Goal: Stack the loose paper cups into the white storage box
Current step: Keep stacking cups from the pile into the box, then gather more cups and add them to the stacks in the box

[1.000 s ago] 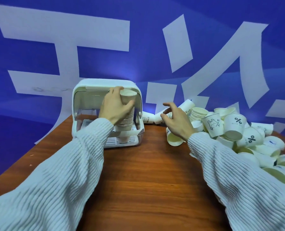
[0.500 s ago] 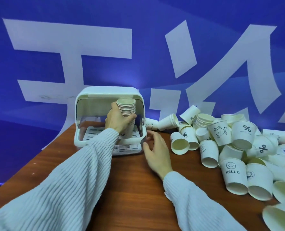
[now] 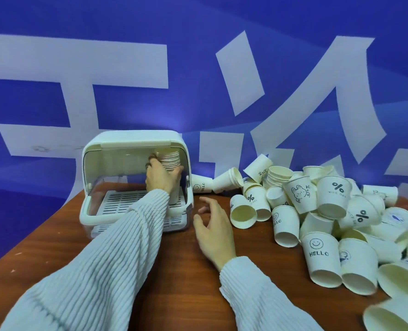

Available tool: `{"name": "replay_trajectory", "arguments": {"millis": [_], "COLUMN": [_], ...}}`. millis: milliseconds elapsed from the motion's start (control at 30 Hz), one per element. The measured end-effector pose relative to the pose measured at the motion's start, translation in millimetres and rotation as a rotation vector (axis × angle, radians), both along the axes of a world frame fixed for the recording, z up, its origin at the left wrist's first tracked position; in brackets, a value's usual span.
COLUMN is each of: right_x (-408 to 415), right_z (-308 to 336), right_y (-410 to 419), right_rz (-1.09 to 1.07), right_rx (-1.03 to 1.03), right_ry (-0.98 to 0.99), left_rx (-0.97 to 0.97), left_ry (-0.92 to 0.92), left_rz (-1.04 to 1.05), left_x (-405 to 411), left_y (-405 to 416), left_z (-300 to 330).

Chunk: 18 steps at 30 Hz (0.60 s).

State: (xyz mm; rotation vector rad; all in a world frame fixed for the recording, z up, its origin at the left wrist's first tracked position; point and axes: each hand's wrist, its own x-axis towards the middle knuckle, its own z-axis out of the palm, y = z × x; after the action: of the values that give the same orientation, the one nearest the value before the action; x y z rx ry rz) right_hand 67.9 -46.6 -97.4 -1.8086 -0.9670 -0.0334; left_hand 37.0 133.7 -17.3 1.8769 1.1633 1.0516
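The white storage box [image 3: 136,139] stands open at the table's far left, with a slotted tray [image 3: 121,204] inside. My left hand [image 3: 161,179] reaches into its right side and grips a tall stack of paper cups [image 3: 170,158] standing upright there. My right hand [image 3: 213,226] rests on the table just right of the box, fingers loosely spread, holding nothing. A big heap of loose white paper cups [image 3: 331,211] with printed faces and percent signs covers the right side of the table.
The brown wooden table [image 3: 169,283] has bare surface in front of the box and between my arms. A blue wall with large white characters [image 3: 293,103] rises right behind the table. Two cups [image 3: 212,183] lie on their sides just right of the box.
My left hand has carried the cup stack deeper into the box's right side. My right hand left the cup heap and came down empty beside the box.
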Motion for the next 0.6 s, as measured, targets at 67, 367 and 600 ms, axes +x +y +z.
{"name": "replay_trajectory", "arguments": {"millis": [67, 367, 600], "right_x": [3.0, 63.7, 41.5], "right_z": [4.2, -7.5, 6.4], "right_y": [-1.3, -34.4, -42.9], "right_rz": [-0.031, -0.483, -0.354], "right_rx": [0.009, -0.377, 0.190], "right_ry": [-0.076, -0.564, -0.053], "left_rx": [-0.016, 0.342, 0.550], "left_ry": [0.035, -0.236, -0.047], "left_rz": [-0.033, -0.065, -0.422], "left_x": [1.4, -17.6, -38.0], "left_y": [-2.2, -69.9, -145.9], "left_z": [0.3, -4.7, -70.5]}}
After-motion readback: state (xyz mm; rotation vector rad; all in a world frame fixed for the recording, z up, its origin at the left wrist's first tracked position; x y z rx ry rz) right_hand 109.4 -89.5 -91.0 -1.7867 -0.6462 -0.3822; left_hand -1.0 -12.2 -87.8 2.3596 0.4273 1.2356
